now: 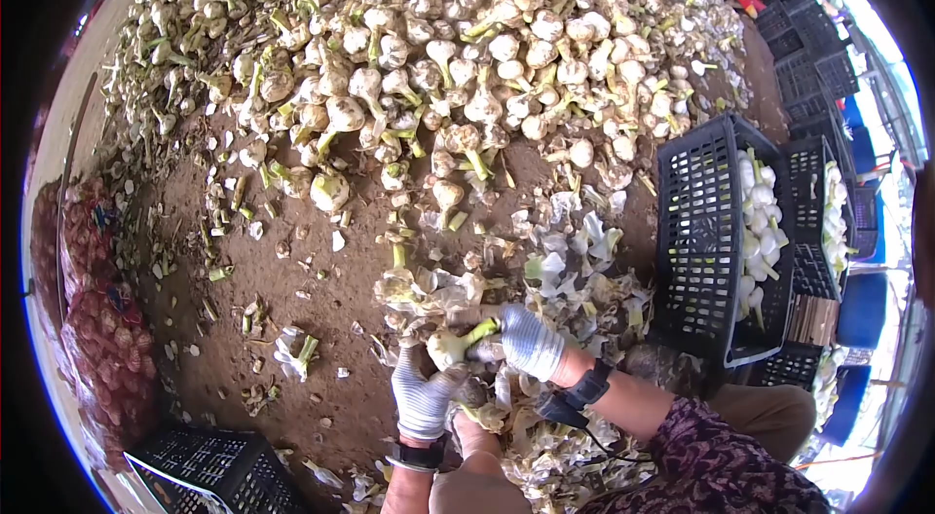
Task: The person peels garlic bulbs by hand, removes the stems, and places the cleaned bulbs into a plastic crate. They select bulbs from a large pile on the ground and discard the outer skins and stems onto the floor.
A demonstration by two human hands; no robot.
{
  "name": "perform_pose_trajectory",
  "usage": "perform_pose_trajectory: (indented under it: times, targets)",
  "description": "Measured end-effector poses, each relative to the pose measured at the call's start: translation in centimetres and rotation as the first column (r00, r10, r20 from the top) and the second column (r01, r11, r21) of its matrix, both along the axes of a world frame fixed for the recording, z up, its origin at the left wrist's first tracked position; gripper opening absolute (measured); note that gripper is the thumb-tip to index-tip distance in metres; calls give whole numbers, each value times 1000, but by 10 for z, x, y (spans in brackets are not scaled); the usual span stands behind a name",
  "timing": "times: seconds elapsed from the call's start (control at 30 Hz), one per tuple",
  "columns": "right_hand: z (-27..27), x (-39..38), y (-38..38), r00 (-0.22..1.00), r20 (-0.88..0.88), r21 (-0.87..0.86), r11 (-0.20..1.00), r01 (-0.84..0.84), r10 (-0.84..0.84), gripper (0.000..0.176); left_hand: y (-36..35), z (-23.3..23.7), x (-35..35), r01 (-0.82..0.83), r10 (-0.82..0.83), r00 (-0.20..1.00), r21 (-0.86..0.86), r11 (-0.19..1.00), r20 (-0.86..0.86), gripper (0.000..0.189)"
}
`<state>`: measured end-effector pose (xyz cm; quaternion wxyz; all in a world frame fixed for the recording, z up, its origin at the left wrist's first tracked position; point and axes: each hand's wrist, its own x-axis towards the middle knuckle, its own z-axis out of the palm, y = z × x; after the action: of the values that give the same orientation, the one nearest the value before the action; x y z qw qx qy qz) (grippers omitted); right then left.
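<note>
My left hand, in a grey-white knit glove, holds a garlic bulb from below. My right hand, gloved the same way, grips the bulb's green stem near the top. Loose papery skins and cut stems lie on the dirt around both hands. A large heap of unpeeled garlic bulbs with green stalks fills the ground ahead.
Two black plastic crates at the right hold cleaned white bulbs. Another black crate sits at the lower left. Red mesh sacks line the left edge. More stacked crates stand at the far right.
</note>
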<state>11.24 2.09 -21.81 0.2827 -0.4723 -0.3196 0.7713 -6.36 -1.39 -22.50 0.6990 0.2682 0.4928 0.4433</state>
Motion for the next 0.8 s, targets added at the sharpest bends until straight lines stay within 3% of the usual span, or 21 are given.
perform_pose_trajectory:
  times: [0.07,0.13,0.2,0.27,0.33,0.4,0.47,0.53,0.57,0.6,0.67,0.7,0.73,0.77,0.8]
  targets:
    - [8,-2,0,999,34,3,1000,18,-18,38,-1,1,-5,-26,25,999,-52,998,-22,48]
    - [6,-3,2,925,362,410,872,-267,113,42,-3,-4,-13,17,21,985,-220,975,169,53]
    - [9,-2,5,908,398,370,882,-291,133,44,-5,0,-12,32,21,977,-242,970,212,58]
    - [11,-2,10,930,295,290,906,-307,221,42,-6,5,-15,99,13,933,-291,952,359,59]
    - [2,-2,8,940,260,342,889,-303,220,42,-15,-11,-20,120,-6,922,-273,954,387,60]
    - [-4,-3,6,817,555,511,709,-486,160,42,-21,-24,-21,146,72,861,-380,913,504,60]
    - [-3,-1,3,759,640,488,700,-522,120,46,-19,-21,-13,123,65,870,-343,931,488,58]
    - [0,-1,5,884,452,400,858,-322,121,52,-13,-11,-7,-14,206,894,-433,901,398,60]
    - [-26,6,4,969,217,333,924,-188,119,63,-8,-1,-10,125,77,862,-357,926,502,60]
    - [-4,13,11,972,232,363,930,-63,-25,60,-14,-15,-12,62,127,887,-388,920,445,60]
    - [-14,29,4,975,-26,41,974,221,-220,49,-13,-29,-8,-27,140,934,-327,945,328,54]
    - [-9,33,2,986,16,157,974,162,-167,41,-7,-14,-2,-1,67,970,-273,962,234,51]
    - [-2,33,-6,983,-82,157,972,175,-164,28,0,1,4,34,-4,991,-220,975,135,47]
    - [2,23,-10,973,-121,44,978,203,-196,22,-7,-22,2,101,-96,995,-162,982,39,45]
    - [2,13,-11,960,-158,-69,972,223,-231,17,-2,-9,12,107,-106,994,-119,987,15,51]
